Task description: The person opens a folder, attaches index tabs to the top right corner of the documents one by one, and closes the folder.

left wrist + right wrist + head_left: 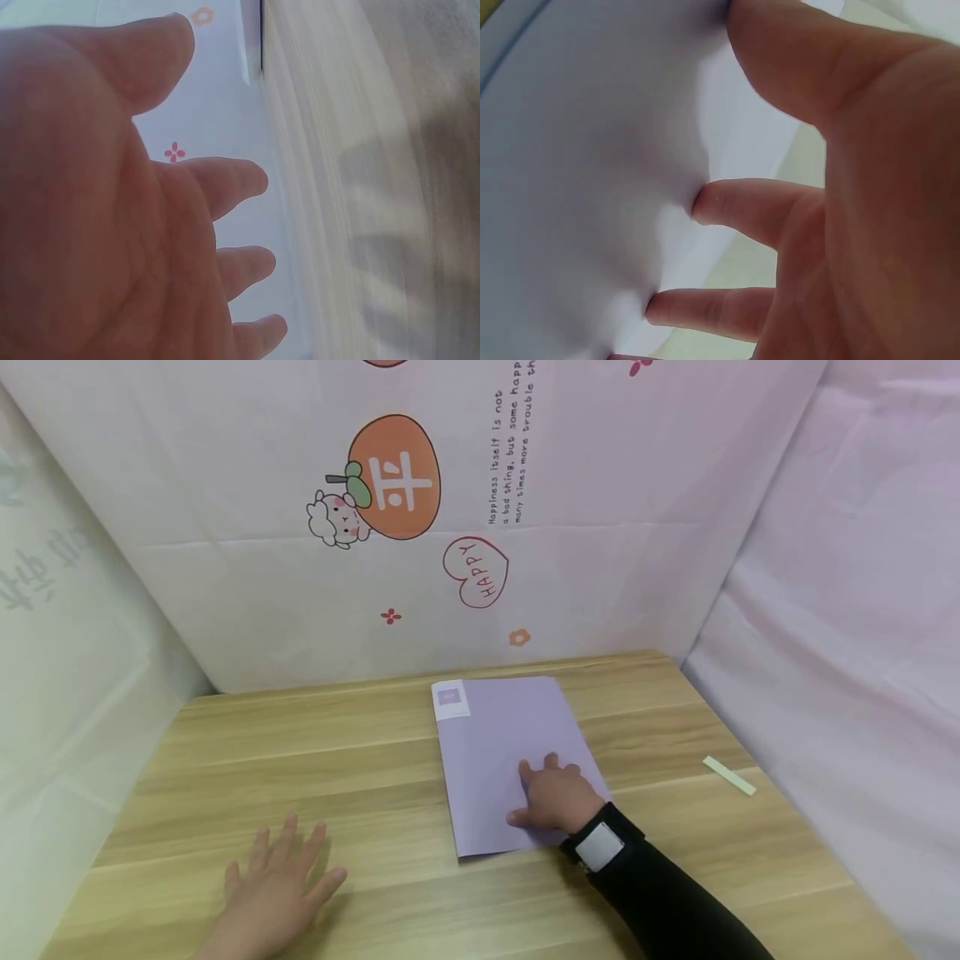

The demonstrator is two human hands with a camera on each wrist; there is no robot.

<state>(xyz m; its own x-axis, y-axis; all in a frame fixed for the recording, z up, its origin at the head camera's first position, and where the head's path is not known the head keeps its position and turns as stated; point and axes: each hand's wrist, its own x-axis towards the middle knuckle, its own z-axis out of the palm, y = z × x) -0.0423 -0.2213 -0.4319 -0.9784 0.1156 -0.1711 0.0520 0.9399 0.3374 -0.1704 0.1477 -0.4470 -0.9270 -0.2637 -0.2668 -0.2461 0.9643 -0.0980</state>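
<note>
A thin purple booklet (495,743) with a white label at its far left corner lies flat on the wooden table. On its near right part rests my right hand (558,797), fingers spread and fingertips touching the cover. The right wrist view shows the fingertips of that hand (840,210) pressing on the pale surface. To the left of the booklet, my left hand (277,885) is spread out with nothing in it. In the left wrist view, the left hand (127,202) is raised a little over the table, its shadow falling on the wood.
A short pale strip (729,776) lies near the right edge of the table (322,760). Printed white cloth (247,593) hangs behind the table, and plain cloth hangs on both sides. A black sleeve (660,893) and a wrist strap cover the right forearm.
</note>
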